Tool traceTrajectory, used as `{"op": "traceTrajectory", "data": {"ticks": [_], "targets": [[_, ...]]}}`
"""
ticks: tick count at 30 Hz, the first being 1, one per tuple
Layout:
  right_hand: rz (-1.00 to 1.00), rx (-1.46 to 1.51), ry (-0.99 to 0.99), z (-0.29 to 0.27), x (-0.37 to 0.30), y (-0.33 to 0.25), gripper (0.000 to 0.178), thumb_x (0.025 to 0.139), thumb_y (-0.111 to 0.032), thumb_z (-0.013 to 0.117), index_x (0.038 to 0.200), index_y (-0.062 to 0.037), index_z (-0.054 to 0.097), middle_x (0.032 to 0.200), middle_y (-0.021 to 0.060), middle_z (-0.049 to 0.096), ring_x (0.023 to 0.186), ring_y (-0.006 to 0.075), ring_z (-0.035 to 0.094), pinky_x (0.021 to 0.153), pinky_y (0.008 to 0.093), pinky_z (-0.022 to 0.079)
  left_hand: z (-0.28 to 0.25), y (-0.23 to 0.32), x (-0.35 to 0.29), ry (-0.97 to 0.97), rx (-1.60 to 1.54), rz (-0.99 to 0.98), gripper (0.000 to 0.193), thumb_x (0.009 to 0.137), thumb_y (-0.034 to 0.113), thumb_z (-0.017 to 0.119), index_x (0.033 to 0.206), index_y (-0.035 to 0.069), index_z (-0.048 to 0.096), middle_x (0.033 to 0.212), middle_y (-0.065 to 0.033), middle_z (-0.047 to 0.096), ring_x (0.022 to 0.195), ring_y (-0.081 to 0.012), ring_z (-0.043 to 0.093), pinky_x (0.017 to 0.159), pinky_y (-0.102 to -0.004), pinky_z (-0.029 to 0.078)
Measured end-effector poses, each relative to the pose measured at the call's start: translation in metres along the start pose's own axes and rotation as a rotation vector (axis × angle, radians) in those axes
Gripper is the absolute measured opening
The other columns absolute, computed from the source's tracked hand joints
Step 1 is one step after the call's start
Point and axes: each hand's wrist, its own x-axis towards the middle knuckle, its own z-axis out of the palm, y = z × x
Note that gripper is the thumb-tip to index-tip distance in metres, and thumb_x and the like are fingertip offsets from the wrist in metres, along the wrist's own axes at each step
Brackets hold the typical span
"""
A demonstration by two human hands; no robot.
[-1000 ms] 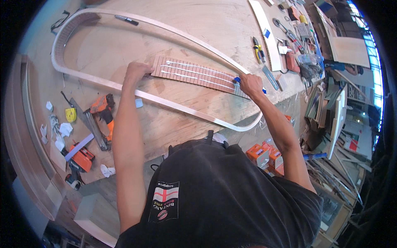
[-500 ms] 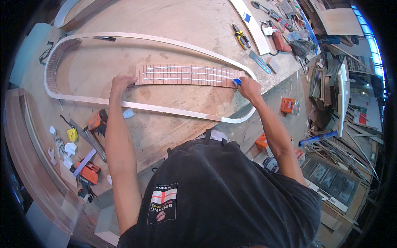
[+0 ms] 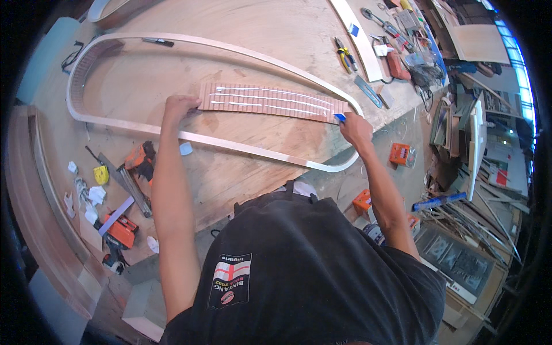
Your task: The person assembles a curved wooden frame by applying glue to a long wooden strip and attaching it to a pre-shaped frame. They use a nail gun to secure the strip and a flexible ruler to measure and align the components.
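Your left hand point(image 3: 179, 107) presses flat on the slatted strip's point(image 3: 270, 102) left end; your right hand point(image 3: 355, 127) pinches a blue scraper point(image 3: 340, 117) at its right end, on the table point(image 3: 241, 172).

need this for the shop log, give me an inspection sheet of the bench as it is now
surface: plywood bench top, stained and scuffed
job's things: slotted wooden strip with white lines of glue along it, lying inside a bent wooden hoop
clutter: pliers, orange power tool, yellow tape measure, white scraps at the bench's left end
grippers: left hand presses the strip's left end; right hand holds a small blue spreader at its right end
cables: black cord at the far left corner
surroundings: orange boxes on the floor, stacked boards and panels to the right
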Motion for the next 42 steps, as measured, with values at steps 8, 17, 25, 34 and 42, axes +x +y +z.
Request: {"op": "traceTrajectory", "data": {"ticks": [8, 17, 25, 34, 42], "targets": [[-0.16, 0.597, -0.134, 0.024, 0.015, -0.072, 0.043, 0.092, -0.047, 0.064, 0.109, -0.0096, 0.075, 0.101, 0.0255, 0.072, 0.095, 0.0441, 0.07, 0.083, 0.0527, 0.053, 0.006, -0.017, 0.017, 0.057, 0.005, 0.054, 0.021, 0.073, 0.011, 0.088, 0.088, -0.002, 0.08, 0.077, -0.0118, 0.075, 0.063, -0.0165, 0.067, 0.059, -0.0311, 0.054], [-0.437, 0.339, 0.002, -0.053, 0.02, -0.283, 0.042, 0.091, -0.049, 0.066, 0.097, -0.0087, 0.077, 0.092, 0.024, 0.074, 0.086, 0.0415, 0.073, 0.074, 0.052, 0.057, -0.001, -0.019, 0.013, -0.048, -0.231, 0.004, 0.013, 0.078, 0.003, 0.084, 0.09, -0.002, 0.08, 0.079, -0.014, 0.075, 0.063, -0.0176, 0.07, 0.059, -0.0307, 0.058], [-0.488, 0.176, 0.078, -0.054, 0.053, -0.342, 0.023, 0.086, -0.026, 0.067, 0.094, -0.0062, 0.077, 0.094, 0.0236, 0.074, 0.088, 0.0399, 0.074, 0.074, 0.0495, 0.059, 0.007, -0.011, 0.006, 0.059, -0.032, 0.076, 0.013, 0.078, 0.007, 0.084, 0.089, 0.0, 0.081, 0.08, -0.0123, 0.077, 0.067, -0.0163, 0.072, 0.066, -0.0309, 0.058], [-0.638, 0.011, 0.085, -0.049, 0.045, -0.338, 0.023, 0.087, -0.026, 0.067, 0.094, -0.0067, 0.077, 0.09, 0.0229, 0.074, 0.085, 0.0395, 0.074, 0.072, 0.049, 0.059, 0.012, -0.032, 0.025, 0.15, 0.147, 0.09, 0.015, 0.074, 0.011, 0.087, 0.085, 0.002, 0.081, 0.077, -0.0118, 0.077, 0.067, -0.0179, 0.072, 0.066, -0.0324, 0.056], [-0.545, 0.176, 0.17, -0.028, 0.049, -0.26, 0.032, 0.092, -0.037, 0.065, 0.085, -0.0063, 0.073, 0.081, 0.022, 0.071, 0.074, 0.0398, 0.071, 0.065, 0.0509, 0.054, 0.008, -0.02, 0.024, 0.015, -0.09, -0.029, 0.017, 0.077, 0.01, 0.085, 0.082, -0.005, 0.077, 0.077, -0.0161, 0.076, 0.066, -0.0191, 0.074, 0.067, -0.0338, 0.06]]}}
